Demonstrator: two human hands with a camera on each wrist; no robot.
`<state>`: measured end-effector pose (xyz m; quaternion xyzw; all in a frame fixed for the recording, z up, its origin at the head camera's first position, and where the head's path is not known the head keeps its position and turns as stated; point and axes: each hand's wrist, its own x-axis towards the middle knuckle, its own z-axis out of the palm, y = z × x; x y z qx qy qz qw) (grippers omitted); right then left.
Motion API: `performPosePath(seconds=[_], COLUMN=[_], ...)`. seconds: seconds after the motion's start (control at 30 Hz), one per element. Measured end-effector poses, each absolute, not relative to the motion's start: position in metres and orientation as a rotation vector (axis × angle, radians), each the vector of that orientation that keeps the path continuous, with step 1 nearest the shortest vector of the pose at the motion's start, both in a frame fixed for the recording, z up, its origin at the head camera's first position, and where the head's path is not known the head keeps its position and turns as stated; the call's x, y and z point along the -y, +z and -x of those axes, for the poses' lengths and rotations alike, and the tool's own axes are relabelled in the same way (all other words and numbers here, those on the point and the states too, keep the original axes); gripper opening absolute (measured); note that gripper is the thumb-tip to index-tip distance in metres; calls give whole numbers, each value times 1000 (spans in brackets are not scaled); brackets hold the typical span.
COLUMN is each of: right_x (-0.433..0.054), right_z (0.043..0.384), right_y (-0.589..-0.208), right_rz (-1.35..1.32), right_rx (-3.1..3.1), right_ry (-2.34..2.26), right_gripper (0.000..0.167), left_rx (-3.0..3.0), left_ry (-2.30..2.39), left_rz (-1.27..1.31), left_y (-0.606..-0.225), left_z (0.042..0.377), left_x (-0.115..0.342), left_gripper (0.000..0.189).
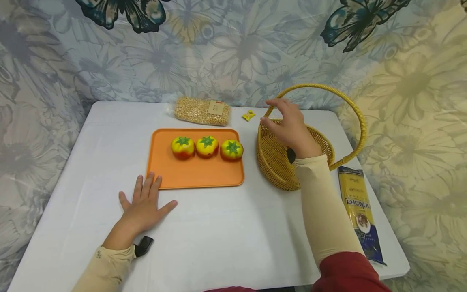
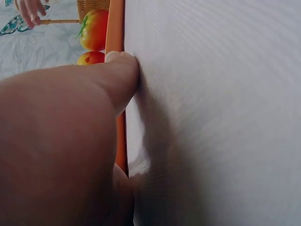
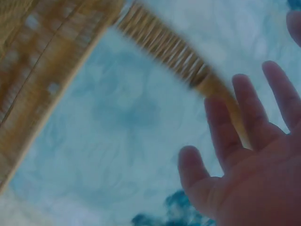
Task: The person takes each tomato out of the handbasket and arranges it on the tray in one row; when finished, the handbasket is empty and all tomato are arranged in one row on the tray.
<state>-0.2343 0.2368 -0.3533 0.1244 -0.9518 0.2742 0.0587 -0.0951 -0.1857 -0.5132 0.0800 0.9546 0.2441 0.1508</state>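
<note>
My left hand (image 1: 140, 211) lies with spread fingers on the white table, its fingertips at the near left corner of an orange tray (image 1: 197, 174). On the tray stand three yellow-and-red tomatoes with green star-shaped tops: a left tomato (image 1: 183, 147), a middle tomato (image 1: 207, 147) and a right tomato (image 1: 231, 150). Over a yellow wicker basket (image 1: 271, 166) hovers my right hand (image 1: 290, 125), beside the left end of its tall handle (image 1: 359, 121). In the right wrist view the fingers are extended and grip nothing; whether they touch the handle I cannot tell.
A clear bag of pale grains (image 1: 193, 111) lies behind the tray. Near it is a small yellow wrapped candy (image 1: 249, 115). At the right edge of the table a yellow-and-blue packet (image 1: 359, 211) lies beside my right forearm. Patterned cloth surrounds the table's back and sides.
</note>
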Motion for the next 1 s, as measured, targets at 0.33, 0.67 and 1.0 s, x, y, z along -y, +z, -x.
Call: performPosePath(seconds=[0.33, 0.67, 1.0], right_x=[-296, -332, -341], right_z=[219, 212, 213], right_y=[-358, -377, -400], right_rz=[39, 355, 407], right_rx=[2915, 3038, 3209], right_ry=[1022, 1065, 1067], right_gripper=[69, 83, 82], left_rx=[-2731, -2712, -2718], left_ry=[688, 681, 677], left_rz=[-233, -227, -243], left_y=[-510, -511, -512], left_z=[95, 93, 93], left_x=[184, 185, 186], left_gripper=[110, 111, 111])
